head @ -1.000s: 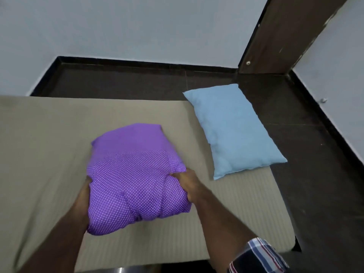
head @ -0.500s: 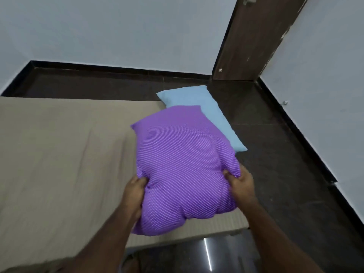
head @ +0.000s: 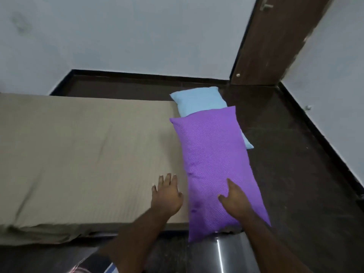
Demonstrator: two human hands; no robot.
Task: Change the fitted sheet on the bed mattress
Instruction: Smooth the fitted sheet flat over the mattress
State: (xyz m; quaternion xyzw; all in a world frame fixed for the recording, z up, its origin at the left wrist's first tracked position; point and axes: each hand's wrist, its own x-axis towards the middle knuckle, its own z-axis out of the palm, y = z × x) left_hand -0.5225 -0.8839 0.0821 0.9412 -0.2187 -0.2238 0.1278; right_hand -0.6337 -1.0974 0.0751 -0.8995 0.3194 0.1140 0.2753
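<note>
A low mattress covered by a beige fitted sheet (head: pixel 78 154) lies on the floor and fills the left half of the view. At its right end a purple dotted pillow (head: pixel 214 154) lies lengthwise, overlapping a light blue pillow (head: pixel 197 101) behind it. My right hand (head: pixel 234 200) rests flat on the purple pillow's near part with fingers spread. My left hand (head: pixel 167 194) is open, fingers straight, over the sheet just left of the purple pillow.
Dark glossy floor (head: pixel 295 174) surrounds the mattress on the right and at the back. A brown door (head: pixel 266 46) stands in the far right corner between pale walls. The mattress's near edge (head: pixel 59 229) runs along the bottom left.
The purple pillow, held in both hands over the mattress, has moved right and now lies on the blue pillow. Both hands have let go of it and opened.
</note>
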